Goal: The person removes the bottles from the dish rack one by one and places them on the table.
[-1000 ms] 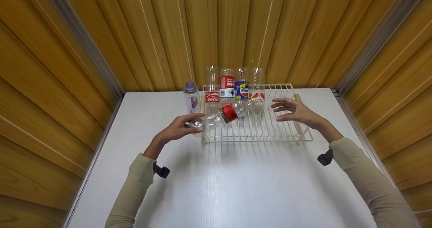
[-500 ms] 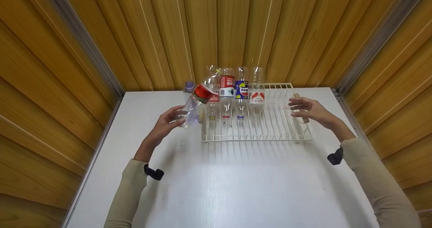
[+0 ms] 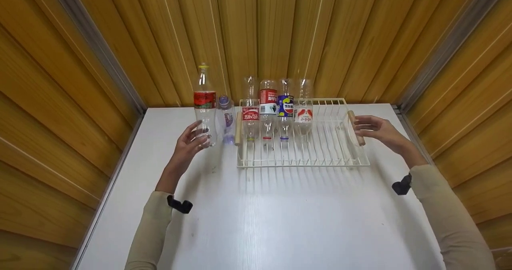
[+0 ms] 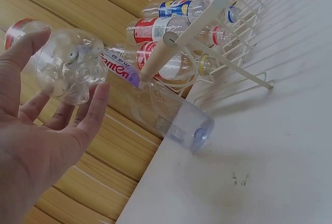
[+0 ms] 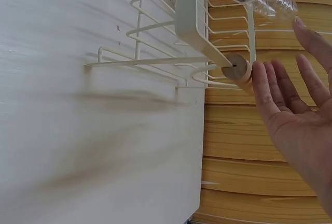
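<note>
My left hand holds a clear plastic bottle by its lower part, thumb on one side and fingers on the other. It stands upright, with a red label and a yellow ring at the neck; the left wrist view shows its lobed base. Right beside it is a clear purple-tinted bottle, standing left of the white wire rack. My right hand is at the rack's right wooden handle, fingers loosely extended, fingertips right at the wood.
Several clear bottles stand neck-down in a row in the rack, including a red-and-white-labelled bottle and a blue-labelled one. A second wooden handle is on the rack's left. Wood-patterned walls enclose the white table.
My left hand has moved left from over the rack, turning the bottle from slanted to upright beside the purple-tinted one. My right hand has moved right to the handle.
</note>
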`<state>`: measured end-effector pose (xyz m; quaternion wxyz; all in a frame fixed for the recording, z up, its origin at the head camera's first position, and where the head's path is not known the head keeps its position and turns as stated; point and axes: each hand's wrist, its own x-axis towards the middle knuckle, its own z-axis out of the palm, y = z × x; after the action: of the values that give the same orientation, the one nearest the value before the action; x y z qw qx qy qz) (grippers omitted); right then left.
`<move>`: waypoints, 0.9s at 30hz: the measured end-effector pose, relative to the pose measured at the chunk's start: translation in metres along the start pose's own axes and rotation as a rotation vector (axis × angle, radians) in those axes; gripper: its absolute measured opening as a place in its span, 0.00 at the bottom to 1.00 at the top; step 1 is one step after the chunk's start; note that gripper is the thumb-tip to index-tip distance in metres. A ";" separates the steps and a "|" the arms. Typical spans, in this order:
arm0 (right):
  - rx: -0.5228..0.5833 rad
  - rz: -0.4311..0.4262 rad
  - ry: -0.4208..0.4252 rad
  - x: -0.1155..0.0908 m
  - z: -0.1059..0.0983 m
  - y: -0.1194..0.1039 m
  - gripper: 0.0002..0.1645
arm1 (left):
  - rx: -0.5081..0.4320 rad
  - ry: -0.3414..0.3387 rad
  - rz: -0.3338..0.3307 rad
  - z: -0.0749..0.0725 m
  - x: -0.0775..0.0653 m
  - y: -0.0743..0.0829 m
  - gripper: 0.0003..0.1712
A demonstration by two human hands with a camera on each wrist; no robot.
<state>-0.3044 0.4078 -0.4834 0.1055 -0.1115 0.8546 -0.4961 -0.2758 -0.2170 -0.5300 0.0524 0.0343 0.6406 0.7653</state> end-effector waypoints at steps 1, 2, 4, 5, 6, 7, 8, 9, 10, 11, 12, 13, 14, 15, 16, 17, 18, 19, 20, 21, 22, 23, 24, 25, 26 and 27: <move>0.000 0.000 0.003 0.000 -0.001 0.001 0.39 | -0.001 0.006 -0.005 0.000 0.001 -0.001 0.40; -0.001 0.002 0.006 0.000 -0.001 0.002 0.39 | 0.002 0.011 -0.011 -0.001 0.001 -0.002 0.40; -0.006 0.006 0.008 -0.001 -0.003 0.004 0.39 | 0.007 0.025 -0.022 -0.002 0.002 -0.005 0.42; -0.008 0.010 0.011 -0.001 -0.003 0.005 0.39 | 0.009 0.032 -0.027 -0.003 0.003 -0.006 0.42; -0.006 0.013 0.013 -0.001 -0.004 0.006 0.39 | 0.022 0.038 -0.030 -0.004 0.004 -0.008 0.43; -0.008 0.015 0.015 -0.002 -0.004 0.007 0.39 | 0.033 0.048 -0.032 -0.005 0.005 -0.010 0.43; -0.008 0.017 0.015 -0.002 -0.005 0.008 0.39 | 0.052 0.054 -0.032 -0.006 0.006 -0.012 0.43; -0.007 0.021 0.017 -0.002 -0.005 0.009 0.39 | 0.062 0.064 -0.032 -0.007 0.007 -0.014 0.43; -0.008 0.025 0.018 -0.003 -0.005 0.009 0.39 | 0.079 0.073 -0.033 -0.008 0.008 -0.016 0.42; -0.010 0.028 0.019 -0.003 -0.005 0.010 0.39 | 0.095 0.083 -0.034 -0.009 0.009 -0.019 0.42; -0.012 0.032 0.018 -0.003 -0.006 0.011 0.40 | 0.110 0.093 -0.037 -0.010 0.011 -0.021 0.41; -0.015 0.038 0.016 -0.003 -0.006 0.012 0.40 | 0.123 0.103 -0.042 -0.011 0.013 -0.024 0.41; -0.016 0.043 0.015 -0.003 -0.006 0.013 0.40 | 0.142 0.108 -0.046 -0.012 0.015 -0.027 0.41; -0.018 0.050 0.015 -0.003 -0.006 0.014 0.40 | 0.150 0.117 -0.052 -0.012 0.017 -0.030 0.41; -0.019 0.055 0.012 -0.003 -0.006 0.015 0.40 | 0.163 0.125 -0.056 -0.013 0.019 -0.033 0.41; -0.020 0.062 0.010 -0.004 -0.007 0.016 0.40 | 0.174 0.134 -0.059 -0.012 0.020 -0.035 0.41; -0.019 0.070 0.006 -0.003 -0.007 0.017 0.41 | 0.188 0.142 -0.064 -0.012 0.022 -0.038 0.41; -0.023 0.077 0.001 -0.003 -0.007 0.018 0.41 | 0.201 0.150 -0.065 -0.011 0.023 -0.040 0.42; -0.024 0.087 -0.004 -0.003 -0.008 0.019 0.41 | 0.204 0.153 -0.074 -0.009 0.023 -0.038 0.42; -0.027 0.093 -0.009 -0.004 -0.008 0.019 0.41 | 0.207 0.160 -0.079 -0.009 0.024 -0.040 0.43; -0.026 0.094 -0.015 -0.004 -0.008 0.020 0.41 | 0.214 0.167 -0.080 -0.009 0.025 -0.042 0.43; -0.026 0.095 -0.021 -0.004 -0.008 0.020 0.41 | 0.223 0.174 -0.081 -0.009 0.027 -0.044 0.44; -0.026 0.094 -0.028 -0.005 -0.008 0.021 0.40 | 0.236 0.179 -0.085 -0.009 0.028 -0.047 0.44; -0.029 0.094 -0.034 -0.005 -0.008 0.021 0.40 | 0.248 0.186 -0.090 -0.009 0.030 -0.049 0.44; -0.027 0.094 -0.041 -0.006 -0.008 0.022 0.40 | 0.262 0.193 -0.098 -0.009 0.032 -0.051 0.44; -0.026 0.092 -0.048 -0.006 -0.007 0.022 0.40 | 0.285 0.202 -0.094 -0.011 0.035 -0.057 0.44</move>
<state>-0.3025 0.4263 -0.4989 0.1470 -0.0853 0.8625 -0.4767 -0.3094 -0.2132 -0.5889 0.0181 -0.0659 0.7455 0.6630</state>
